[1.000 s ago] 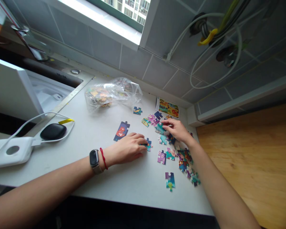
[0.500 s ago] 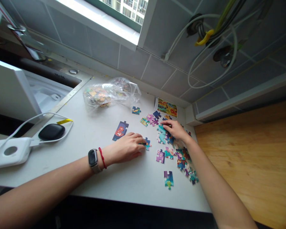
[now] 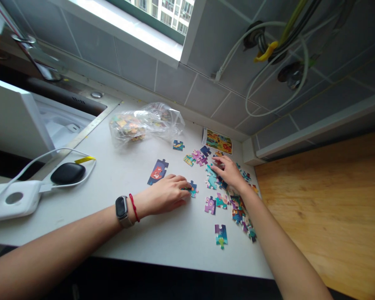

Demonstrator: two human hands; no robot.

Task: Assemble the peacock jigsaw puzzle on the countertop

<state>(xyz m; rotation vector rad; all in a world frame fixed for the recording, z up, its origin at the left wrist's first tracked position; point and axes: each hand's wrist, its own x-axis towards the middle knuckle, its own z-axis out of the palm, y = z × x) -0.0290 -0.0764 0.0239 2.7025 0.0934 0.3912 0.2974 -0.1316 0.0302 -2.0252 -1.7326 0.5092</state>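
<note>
Puzzle pieces [image 3: 211, 182] under both hands [image 3: 171, 193]

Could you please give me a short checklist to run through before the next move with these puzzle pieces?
1. Left hand at a piece: ok, its fingertips are at a blue puzzle piece.
2. Right hand touching a piece: cannot tell; its thumb and forefinger are apart beside turquoise pieces.
3. Picture card uncovered: ok, it lies face up by the wall.
4. Loose pieces separated: not ok, many overlap in the heap beside the right forearm.
5. Plastic bag clear of both hands: ok, it lies farther back, with pieces inside.
</note>
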